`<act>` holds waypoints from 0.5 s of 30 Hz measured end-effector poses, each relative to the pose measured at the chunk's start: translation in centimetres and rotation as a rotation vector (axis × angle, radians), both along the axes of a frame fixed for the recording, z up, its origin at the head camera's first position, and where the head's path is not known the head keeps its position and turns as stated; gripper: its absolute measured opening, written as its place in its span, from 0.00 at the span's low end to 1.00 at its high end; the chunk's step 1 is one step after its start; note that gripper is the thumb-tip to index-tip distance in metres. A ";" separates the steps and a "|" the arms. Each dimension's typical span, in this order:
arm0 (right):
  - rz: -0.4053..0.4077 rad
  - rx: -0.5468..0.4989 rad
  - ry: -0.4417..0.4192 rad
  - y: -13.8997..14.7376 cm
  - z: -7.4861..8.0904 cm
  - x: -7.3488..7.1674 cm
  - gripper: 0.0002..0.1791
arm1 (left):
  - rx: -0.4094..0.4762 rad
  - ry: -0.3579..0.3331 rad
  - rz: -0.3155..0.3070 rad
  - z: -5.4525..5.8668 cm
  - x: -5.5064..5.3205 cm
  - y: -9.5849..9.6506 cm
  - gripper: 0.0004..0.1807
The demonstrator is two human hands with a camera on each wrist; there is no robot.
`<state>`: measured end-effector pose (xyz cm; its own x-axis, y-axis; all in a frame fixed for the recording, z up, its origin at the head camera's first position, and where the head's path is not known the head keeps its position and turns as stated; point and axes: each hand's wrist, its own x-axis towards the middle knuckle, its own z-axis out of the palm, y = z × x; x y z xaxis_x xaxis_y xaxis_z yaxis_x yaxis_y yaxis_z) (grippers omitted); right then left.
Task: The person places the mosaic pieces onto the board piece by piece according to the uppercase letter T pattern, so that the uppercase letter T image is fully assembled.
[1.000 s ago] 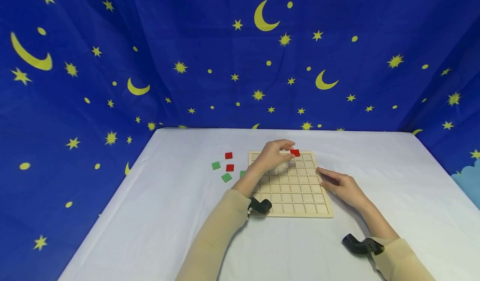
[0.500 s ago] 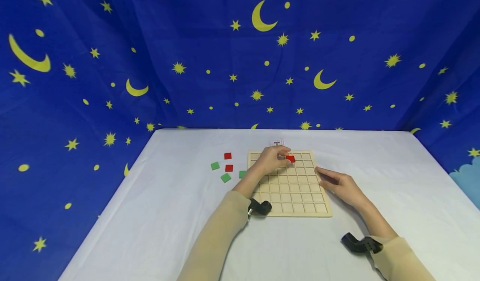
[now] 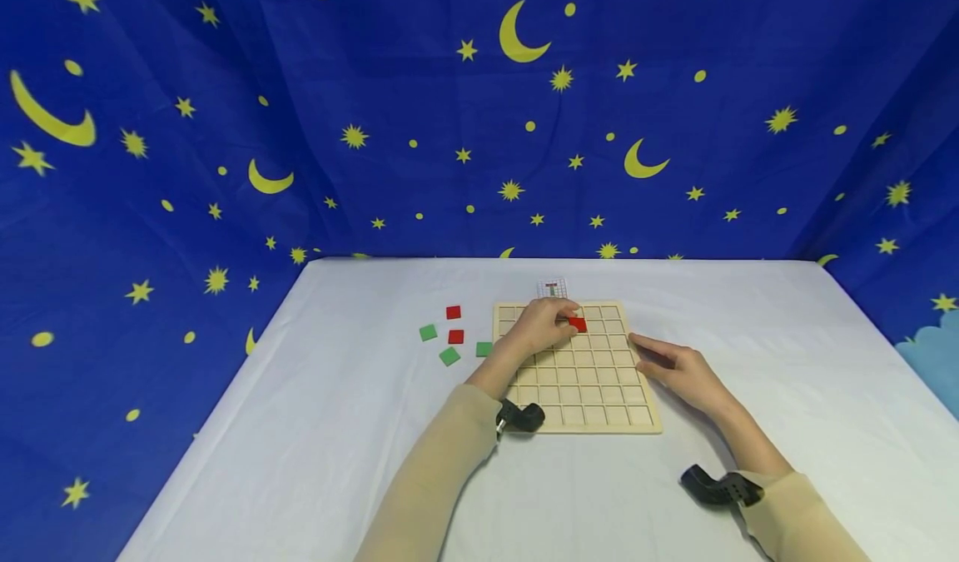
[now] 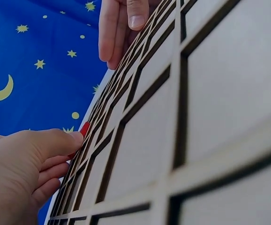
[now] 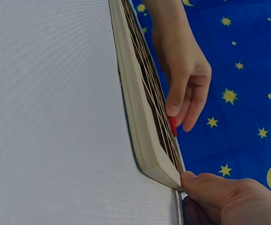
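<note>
My left hand (image 3: 541,323) pinches a small red square tile (image 3: 578,325) between thumb and fingers, over the far part of the wooden grid board (image 3: 592,376). In the left wrist view the red tile (image 4: 85,129) stands tilted right at the grid lines, mostly behind the thumb. My right hand (image 3: 688,372) touches the board's right edge with extended index finger and thumb. From the right wrist, its thumb (image 5: 196,185) lies by the board's corner, while the other fingers are partly hidden below. The grid cells that show hold no tiles.
Left of the board lie two red tiles (image 3: 455,337) and three green tiles (image 3: 449,356). A small printed pattern card (image 3: 552,285) lies behind the board's far edge. White cloth (image 3: 315,429) covers the table, and a blue star-patterned curtain (image 3: 419,171) stands behind.
My left hand has drawn the red tile from the board's far edge a little nearer and left, down to the grid. The pattern card has come into view. My right hand stays at the edge.
</note>
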<state>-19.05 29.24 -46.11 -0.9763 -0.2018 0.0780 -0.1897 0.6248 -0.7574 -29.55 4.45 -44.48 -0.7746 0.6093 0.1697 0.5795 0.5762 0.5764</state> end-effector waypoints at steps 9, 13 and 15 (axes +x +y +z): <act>-0.009 0.009 -0.006 0.0 0.1 0.1 0.29 | -0.060 0.100 -0.037 0.2 0.1 0.0 0.21; -0.011 0.007 -0.003 0.0 0.1 0.1 0.29 | -0.081 0.118 -0.039 0.4 0.3 0.0 0.21; -0.012 0.007 -0.005 0.0 0.1 0.1 0.29 | -0.085 0.118 -0.036 0.4 0.4 0.0 0.22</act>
<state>-18.92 29.23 -46.03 -0.9790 -0.1909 0.0721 -0.1788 0.6323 -0.7538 -29.19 4.49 -44.06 -0.7296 0.6524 0.2053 0.6617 0.5976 0.4528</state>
